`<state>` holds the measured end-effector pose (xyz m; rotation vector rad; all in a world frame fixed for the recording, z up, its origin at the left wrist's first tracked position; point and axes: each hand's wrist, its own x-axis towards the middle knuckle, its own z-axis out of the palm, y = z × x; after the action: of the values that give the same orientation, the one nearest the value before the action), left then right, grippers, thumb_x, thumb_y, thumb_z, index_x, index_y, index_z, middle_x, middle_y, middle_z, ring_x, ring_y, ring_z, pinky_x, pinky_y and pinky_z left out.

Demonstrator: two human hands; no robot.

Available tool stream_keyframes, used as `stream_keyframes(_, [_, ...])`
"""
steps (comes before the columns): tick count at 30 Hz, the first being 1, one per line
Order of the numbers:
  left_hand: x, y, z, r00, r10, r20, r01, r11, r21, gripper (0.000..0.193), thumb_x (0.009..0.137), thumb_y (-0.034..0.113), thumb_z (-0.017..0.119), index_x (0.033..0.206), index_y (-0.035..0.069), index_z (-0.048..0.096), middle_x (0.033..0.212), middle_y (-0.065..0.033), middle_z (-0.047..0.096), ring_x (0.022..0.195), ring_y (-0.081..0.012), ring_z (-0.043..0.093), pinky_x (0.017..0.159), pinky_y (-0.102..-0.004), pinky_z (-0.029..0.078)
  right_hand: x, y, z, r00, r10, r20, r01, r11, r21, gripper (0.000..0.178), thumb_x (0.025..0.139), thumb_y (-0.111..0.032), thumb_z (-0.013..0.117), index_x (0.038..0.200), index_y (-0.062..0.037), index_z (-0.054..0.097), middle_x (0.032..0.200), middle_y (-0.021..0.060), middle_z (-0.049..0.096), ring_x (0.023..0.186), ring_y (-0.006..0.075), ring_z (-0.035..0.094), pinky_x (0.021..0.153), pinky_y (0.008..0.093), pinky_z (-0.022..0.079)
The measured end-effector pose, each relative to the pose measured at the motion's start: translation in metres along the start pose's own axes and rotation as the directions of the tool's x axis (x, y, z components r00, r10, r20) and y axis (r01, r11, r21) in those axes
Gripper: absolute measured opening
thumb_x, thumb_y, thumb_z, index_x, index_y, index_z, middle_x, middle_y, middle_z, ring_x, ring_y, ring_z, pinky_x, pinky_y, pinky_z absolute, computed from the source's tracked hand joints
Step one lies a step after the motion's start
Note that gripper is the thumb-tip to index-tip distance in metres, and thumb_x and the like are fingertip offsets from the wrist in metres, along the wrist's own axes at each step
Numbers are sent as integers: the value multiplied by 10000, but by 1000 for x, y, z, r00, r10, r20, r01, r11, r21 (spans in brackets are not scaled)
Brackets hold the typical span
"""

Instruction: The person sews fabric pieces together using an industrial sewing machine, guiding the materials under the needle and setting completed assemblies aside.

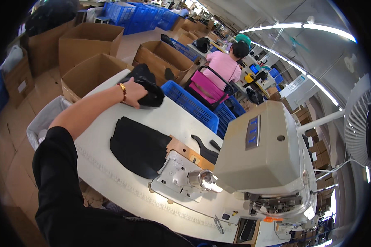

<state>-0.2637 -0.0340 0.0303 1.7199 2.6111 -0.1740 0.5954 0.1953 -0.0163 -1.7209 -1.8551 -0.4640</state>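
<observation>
A black bundle (153,92) is touched by the left hand (135,94).
The bundle is placed at the far edge of the white table (179,123), just beside a blue basket (189,105); whether the grip is spread or pinching cannot be told, its far side being hidden. Nearer, 1 layered pile of black pieces (136,144) is laid flat beside the metal plate (171,168) of a beige sewing machine (255,160).

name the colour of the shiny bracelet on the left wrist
The shiny bracelet is gold, clearest in the head view.
</observation>
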Motion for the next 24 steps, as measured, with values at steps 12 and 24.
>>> stream_keyframes(12, [196,59,-62,864,13,-503,146,950,275,825,750,357,867,1431,39,528,1414,-85,571,1415,-237,454,1212,-686,163,4,16,11,996,68,65,-61,993,-98,237,939,-72,539,972,28,752,909,205,736,802,336,696,743,445,570])
stream_keyframes(24, [42,128,-21,943,164,-289,-129,982,137,404,821,377,797,1122,115,735,1229,-112,604,1328,-273,478,1158,-750,196,-22,86,-6,992,113,47,-104,981,-164,242,948,-80,538,978,29,752,910,205,737,806,340,698,743,447,571])
